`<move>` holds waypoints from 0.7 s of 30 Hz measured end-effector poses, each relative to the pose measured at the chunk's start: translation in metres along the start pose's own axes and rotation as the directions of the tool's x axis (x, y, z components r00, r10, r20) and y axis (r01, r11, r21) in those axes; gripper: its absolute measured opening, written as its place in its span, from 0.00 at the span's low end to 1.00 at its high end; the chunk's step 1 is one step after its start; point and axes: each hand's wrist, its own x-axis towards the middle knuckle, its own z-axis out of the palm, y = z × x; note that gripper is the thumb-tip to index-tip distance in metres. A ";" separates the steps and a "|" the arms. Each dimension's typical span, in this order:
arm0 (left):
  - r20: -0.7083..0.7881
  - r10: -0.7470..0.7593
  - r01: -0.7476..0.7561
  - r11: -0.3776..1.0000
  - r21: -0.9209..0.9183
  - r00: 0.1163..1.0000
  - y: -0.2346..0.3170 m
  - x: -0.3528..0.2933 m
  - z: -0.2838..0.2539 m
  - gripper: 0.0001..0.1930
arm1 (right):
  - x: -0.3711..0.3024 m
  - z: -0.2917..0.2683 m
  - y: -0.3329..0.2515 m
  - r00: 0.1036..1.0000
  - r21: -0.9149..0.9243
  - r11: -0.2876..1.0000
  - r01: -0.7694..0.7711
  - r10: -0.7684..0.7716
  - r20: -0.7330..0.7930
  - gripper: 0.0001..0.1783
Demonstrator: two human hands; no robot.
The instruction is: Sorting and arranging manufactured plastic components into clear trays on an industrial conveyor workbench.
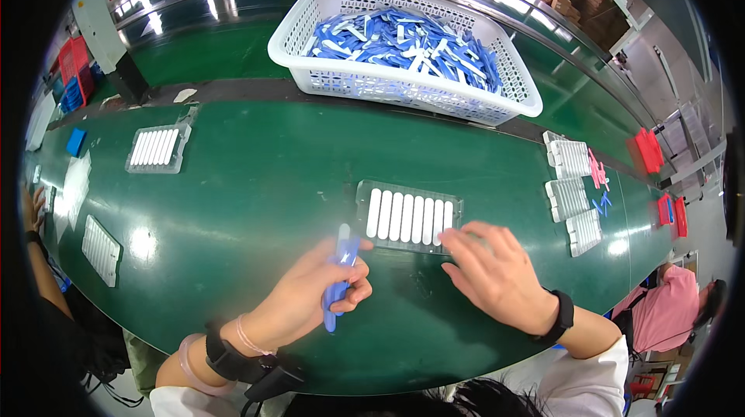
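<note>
My left hand (310, 279) grips blue pieces (347, 251), my right hand (500, 265), loosely spread, is at the right end of the tray (362, 204) of white strips (407, 217) on the tabletop (256, 184); I judge the step strip-handling, the next move calling for a light pinch.

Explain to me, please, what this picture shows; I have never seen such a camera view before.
There is no machine here: a person works bare-handed. One wide fisheye camera, worn on the person's head, looks down, so straight edges seem bent. The left hand holds something blue with a white end; blur hides whether it is several pieces. The right hand has its fingertips at the right end of a clear tray; contact is hard to judge. White strips lie side by side in it, on a green table. Beyond stands a white basket of blue-and-white pieces.
</note>
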 end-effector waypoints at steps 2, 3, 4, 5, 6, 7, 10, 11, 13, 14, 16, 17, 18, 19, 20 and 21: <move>0.017 0.017 -0.018 0.999 0.035 1.000 0.001 0.000 -0.004 0.20 | 0.014 -0.008 0.005 0.982 0.243 0.953 -0.183 0.190 -0.007 0.45; 0.013 0.023 -0.024 0.999 0.027 1.000 0.001 0.000 0.000 0.20 | 0.011 -0.007 0.013 0.970 0.334 0.913 -0.234 0.242 0.015 0.46; 0.062 0.017 -0.020 0.999 0.048 0.998 0.001 0.000 0.004 0.19 | 0.009 -0.003 0.021 0.975 0.359 0.908 -0.216 0.219 0.033 0.46; 0.109 0.010 -0.018 0.997 0.069 0.994 0.001 0.000 0.007 0.18 | 0.009 0.000 0.028 0.980 0.383 0.902 -0.197 0.193 0.049 0.47; 0.128 -0.013 -0.001 0.994 0.108 0.992 0.003 -0.001 0.008 0.19 | 0.015 0.001 0.031 0.982 0.383 0.904 -0.188 0.186 0.041 0.47; 0.121 -0.004 -0.010 0.994 0.111 0.993 0.005 -0.002 0.008 0.19 | 0.023 0.001 0.032 0.983 0.425 0.888 -0.174 0.180 0.026 0.47; 0.177 -0.023 -0.005 0.987 0.158 0.984 0.009 -0.005 0.008 0.22 | 0.057 0.006 0.031 0.990 0.466 0.878 -0.109 0.138 -0.028 0.48; 0.162 -0.005 -0.021 0.987 0.161 0.987 0.008 -0.003 0.008 0.22 | 0.071 0.008 0.029 0.992 0.466 0.881 -0.079 0.116 -0.053 0.48; 0.290 -0.032 -0.034 0.975 0.221 0.957 0.009 -0.005 0.006 0.22 | 0.103 0.011 0.020 0.994 0.454 0.891 -0.005 0.054 -0.095 0.49; 0.330 -0.067 -0.021 0.966 0.257 0.942 0.008 -0.006 0.004 0.18 | 0.119 0.012 0.014 0.991 0.458 0.889 0.025 0.039 -0.129 0.50; 0.345 -0.100 0.007 0.965 0.260 0.933 0.004 -0.003 -0.004 0.16 | 0.151 0.018 0.006 0.983 0.450 0.889 0.082 0.001 -0.182 0.52; 0.386 -0.152 0.050 0.964 0.263 0.910 0.003 -0.002 -0.006 0.13 | 0.165 0.019 0.001 0.980 0.452 0.885 0.113 -0.023 -0.199 0.52; 0.369 -0.134 0.034 0.964 0.264 0.920 0.003 -0.003 -0.006 0.13 | 0.178 0.019 -0.004 0.987 0.474 0.876 0.087 -0.012 -0.160 0.51; 0.382 -0.129 0.009 0.953 0.302 0.915 0.004 -0.003 -0.006 0.11 | 0.190 0.018 -0.009 0.993 0.495 0.867 0.061 -0.001 -0.119 0.50; 0.394 -0.127 -0.016 0.941 0.339 0.910 0.004 -0.003 -0.006 0.09 | 0.200 0.018 -0.014 0.993 0.493 0.867 0.071 -0.016 -0.114 0.51; 0.372 -0.107 -0.028 0.940 0.340 0.922 0.002 -0.002 -0.006 0.09 | 0.210 0.018 -0.019 0.991 0.495 0.863 0.102 -0.042 -0.131 0.51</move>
